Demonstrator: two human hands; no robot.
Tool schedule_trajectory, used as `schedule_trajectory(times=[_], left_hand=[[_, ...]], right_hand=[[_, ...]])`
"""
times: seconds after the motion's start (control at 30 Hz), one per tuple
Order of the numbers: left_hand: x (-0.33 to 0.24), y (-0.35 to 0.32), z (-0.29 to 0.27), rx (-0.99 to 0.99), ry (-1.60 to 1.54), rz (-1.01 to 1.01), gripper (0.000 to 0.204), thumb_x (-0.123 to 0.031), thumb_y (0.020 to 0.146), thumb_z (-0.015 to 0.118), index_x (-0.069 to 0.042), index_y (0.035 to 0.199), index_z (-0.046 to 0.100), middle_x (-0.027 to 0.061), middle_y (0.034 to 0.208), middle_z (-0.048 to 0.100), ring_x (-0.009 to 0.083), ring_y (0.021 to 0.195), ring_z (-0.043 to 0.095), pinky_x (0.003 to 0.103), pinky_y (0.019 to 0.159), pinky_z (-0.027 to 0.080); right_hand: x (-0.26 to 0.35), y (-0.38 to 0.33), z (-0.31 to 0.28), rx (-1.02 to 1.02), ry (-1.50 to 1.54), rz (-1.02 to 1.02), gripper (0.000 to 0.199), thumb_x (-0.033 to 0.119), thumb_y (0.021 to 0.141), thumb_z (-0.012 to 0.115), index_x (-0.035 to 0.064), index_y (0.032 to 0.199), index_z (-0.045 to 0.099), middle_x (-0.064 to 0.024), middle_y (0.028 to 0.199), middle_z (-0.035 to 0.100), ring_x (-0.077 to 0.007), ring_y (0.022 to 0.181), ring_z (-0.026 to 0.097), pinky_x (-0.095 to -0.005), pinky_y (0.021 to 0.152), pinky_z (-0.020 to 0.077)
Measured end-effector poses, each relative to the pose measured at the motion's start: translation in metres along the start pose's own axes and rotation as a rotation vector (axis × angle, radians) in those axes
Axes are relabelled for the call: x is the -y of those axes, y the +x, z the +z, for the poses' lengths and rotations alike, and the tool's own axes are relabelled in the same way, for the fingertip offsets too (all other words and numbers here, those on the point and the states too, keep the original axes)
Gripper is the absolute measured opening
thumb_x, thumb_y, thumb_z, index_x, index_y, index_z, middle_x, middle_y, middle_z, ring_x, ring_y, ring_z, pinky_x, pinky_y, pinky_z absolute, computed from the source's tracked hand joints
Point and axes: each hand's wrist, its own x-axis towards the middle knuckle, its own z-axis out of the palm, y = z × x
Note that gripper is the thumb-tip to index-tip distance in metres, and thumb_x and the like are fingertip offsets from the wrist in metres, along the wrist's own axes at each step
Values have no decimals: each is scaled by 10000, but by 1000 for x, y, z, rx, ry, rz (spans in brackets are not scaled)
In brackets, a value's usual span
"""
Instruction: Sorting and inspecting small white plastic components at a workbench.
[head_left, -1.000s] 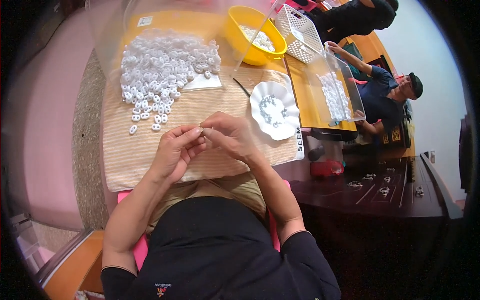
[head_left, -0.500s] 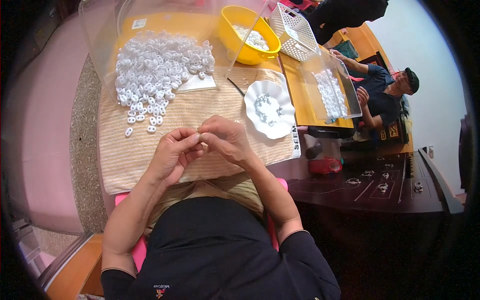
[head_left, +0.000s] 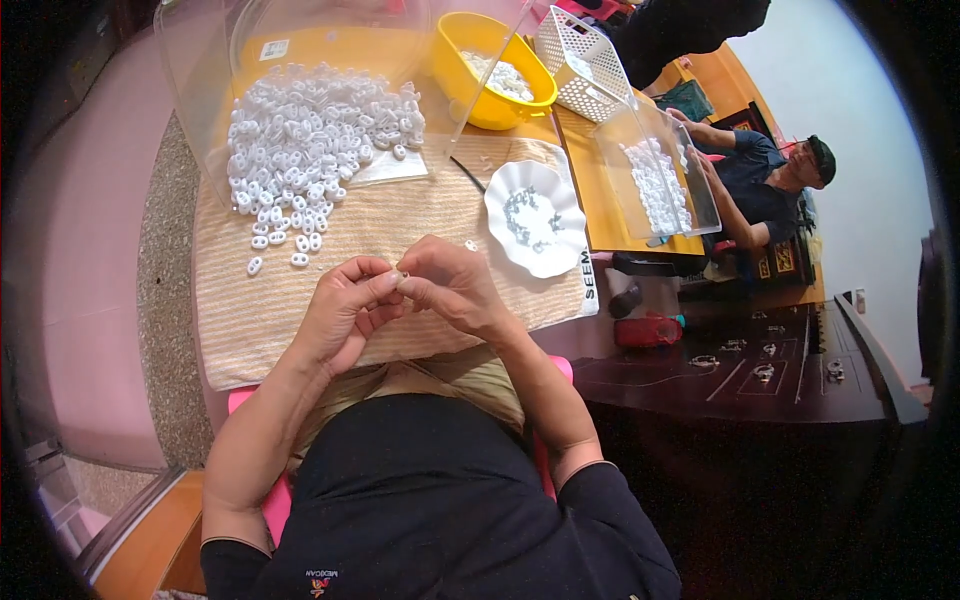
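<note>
My left hand point(head_left: 347, 308) and my right hand point(head_left: 456, 292) meet fingertip to fingertip above a striped towel point(head_left: 262, 335). Both are closed in a pinch; whatever sits between the fingertips is too small and too covered to name. Just past my right hand lies a small white piece point(head_left: 471, 245). Beyond my left hand spreads a heap of white oval pieces with two holes point(head_left: 300, 140), a few of them loose at its near edge. To the right, a white scalloped dish point(head_left: 570, 228) contains many tiny grey parts point(head_left: 523, 210). A thin black stick point(head_left: 466, 172) reaches to its rim.
A clear plastic bin point(head_left: 195, 95) stands around the heap. Behind are a yellow basin point(head_left: 447, 60) with white pieces and a white perforated basket point(head_left: 590, 100). At right, a co-worker point(head_left: 765, 180) reaches over a clear tray point(head_left: 704, 215) of white pieces.
My right fingers have shifted slightly against the left ones, and the white piece beside that hand shows more fully. The co-worker's hands have moved closer over the clear tray.
</note>
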Motion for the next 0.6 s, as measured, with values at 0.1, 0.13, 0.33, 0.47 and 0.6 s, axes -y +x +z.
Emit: schedule_trajectory(times=[0.1, 0.13, 0.33, 0.47, 0.6], left_hand=[[0, -1, 0, -10, 26, -2, 137, -97, 863, 682, -65, 968, 601, 38, 861, 664, 129, 761, 654, 261, 718, 555], [0, -1, 0, -11, 26, -2, 137, -97, 863, 682, -65, 968, 601, 38, 861, 664, 129, 761, 654, 261, 718, 555], [-5, -5, 4, 13, 86, -9, 151, -99, 862, 681, -69, 981, 593, 39, 886, 675, 137, 792, 661, 257, 731, 544], [-4, -3, 2, 27, 103, -6, 116, -98, 866, 675, -68, 951, 603, 36, 877, 674, 137, 791, 662, 255, 727, 544], [-2, -2, 2, 37, 94, -4, 81, -96, 870, 673, -65, 920, 617, 33, 855, 672, 131, 768, 661, 250, 699, 554]], right_hand=[[-8, -2, -2, 22, 42, 45, 135, 78, 857, 701, 23, 945, 615, -2, 808, 575, -34, 644, 549, -193, 540, 458], [-8, -2, -3, 21, 42, 45, 135, 78, 857, 701, 23, 945, 615, -2, 808, 575, -34, 644, 549, -193, 540, 458], [-6, -3, -1, 29, 140, 60, 149, 49, 839, 709, 25, 937, 599, 13, 746, 575, -32, 643, 548, -189, 549, 469], [-1, -5, 2, 17, 147, 75, 155, 46, 834, 714, 26, 938, 600, 19, 762, 573, -31, 642, 543, -186, 546, 461], [-6, -8, 2, -30, 101, 33, 144, 50, 827, 723, 25, 915, 612, 16, 796, 578, -24, 611, 501, -172, 523, 402]])
